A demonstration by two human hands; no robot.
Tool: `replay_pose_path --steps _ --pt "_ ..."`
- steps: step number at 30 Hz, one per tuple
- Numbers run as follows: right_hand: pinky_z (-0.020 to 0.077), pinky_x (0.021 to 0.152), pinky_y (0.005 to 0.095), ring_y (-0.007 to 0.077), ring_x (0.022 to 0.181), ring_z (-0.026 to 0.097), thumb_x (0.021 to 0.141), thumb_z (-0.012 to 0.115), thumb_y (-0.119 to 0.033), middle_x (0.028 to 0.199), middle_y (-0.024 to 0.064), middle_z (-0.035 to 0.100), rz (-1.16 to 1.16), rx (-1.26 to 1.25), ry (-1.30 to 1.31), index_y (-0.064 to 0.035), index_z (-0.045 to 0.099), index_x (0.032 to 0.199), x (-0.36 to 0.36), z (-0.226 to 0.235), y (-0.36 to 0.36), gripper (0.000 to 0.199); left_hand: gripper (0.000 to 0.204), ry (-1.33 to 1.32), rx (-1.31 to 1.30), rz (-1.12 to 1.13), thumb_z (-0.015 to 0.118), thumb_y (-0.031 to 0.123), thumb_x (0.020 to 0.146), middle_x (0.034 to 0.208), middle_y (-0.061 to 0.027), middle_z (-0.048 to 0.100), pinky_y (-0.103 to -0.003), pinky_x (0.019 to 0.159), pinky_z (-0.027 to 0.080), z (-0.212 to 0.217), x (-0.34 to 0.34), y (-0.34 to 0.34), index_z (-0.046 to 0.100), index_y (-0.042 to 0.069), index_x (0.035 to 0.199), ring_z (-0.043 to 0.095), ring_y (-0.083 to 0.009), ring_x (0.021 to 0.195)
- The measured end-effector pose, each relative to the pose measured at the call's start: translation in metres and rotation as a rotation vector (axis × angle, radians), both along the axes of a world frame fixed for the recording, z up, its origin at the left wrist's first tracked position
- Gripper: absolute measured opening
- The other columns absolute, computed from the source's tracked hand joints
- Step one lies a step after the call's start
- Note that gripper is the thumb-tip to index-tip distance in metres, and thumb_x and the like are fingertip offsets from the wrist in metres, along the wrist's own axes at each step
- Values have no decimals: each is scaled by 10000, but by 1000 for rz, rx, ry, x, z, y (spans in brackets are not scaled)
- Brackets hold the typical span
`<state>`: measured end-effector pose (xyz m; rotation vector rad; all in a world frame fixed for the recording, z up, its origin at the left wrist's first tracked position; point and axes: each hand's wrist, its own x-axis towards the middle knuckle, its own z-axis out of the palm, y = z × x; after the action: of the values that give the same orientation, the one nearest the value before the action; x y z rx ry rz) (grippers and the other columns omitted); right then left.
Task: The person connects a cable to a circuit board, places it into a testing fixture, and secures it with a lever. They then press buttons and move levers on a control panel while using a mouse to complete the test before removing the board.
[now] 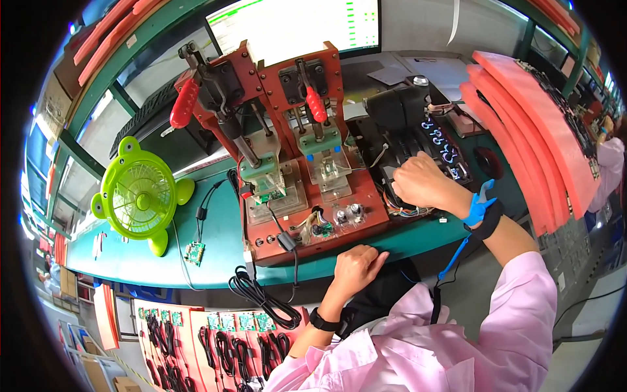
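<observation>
My left hand (356, 264) rests curled on the front edge of the teal bench (130, 255), just below the red-brown test fixture (366, 189); nothing shows in it. My right hand (421, 183) is a closed fist at the fixture's right end, beside a bundle of coloured wires (400, 208) and a black device (398, 104); what it grips is hidden. That wrist wears a blue strap with a coiled cord. The fixture carries two clamp presses with red handles, left (184, 102) and right (317, 104). Small green circuit boards (269, 196) sit under the presses.
A green frog-shaped fan (140, 195) stands at the left, a small green board (194, 252) lies loose near it. Black cables (261, 297) hang off the bench front. Red foam trays (522, 124) stack at the right; a tray of boards and cables (215, 340) sits below. A monitor (294, 26) glows behind.
</observation>
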<state>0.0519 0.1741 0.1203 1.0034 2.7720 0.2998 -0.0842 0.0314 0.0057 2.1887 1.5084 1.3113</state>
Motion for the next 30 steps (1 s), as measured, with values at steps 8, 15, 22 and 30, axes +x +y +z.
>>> replay_pose_path --steps 8,15,22,30 --pt "367 690 355 251 745 522 756 548 -136 729 90 540 284 -16 183 -55 539 747 15 -3 7 82 309 -5 6 1 649 156 741 510 -86 438 -362 418 351 -1 -2 -3 446 42 538 459 -271 466" --pt "384 798 370 233 763 515 765 541 -143 726 77 539 591 199 134 -63 533 734 15 11 7 86 304 20 1 -5 649 146 739 509 -84 439 -358 417 351 -3 -2 -1 445 40 540 461 -269 465" --pt "360 855 418 211 878 499 754 550 -176 771 53 574 -205 -203 47 -47 577 716 -7 14 -4 137 304 41 -21 4 632 177 757 520 -81 453 -369 429 367 -2 -2 -2 452 42 553 474 -267 485" --pt "228 960 523 238 1160 411 767 529 -132 971 54 602 0 -14 472 -41 590 707 56 2 4 124 301 41 -28 20 637 173 752 524 -80 461 -367 434 372 -2 0 -3 454 44 552 480 -265 487"
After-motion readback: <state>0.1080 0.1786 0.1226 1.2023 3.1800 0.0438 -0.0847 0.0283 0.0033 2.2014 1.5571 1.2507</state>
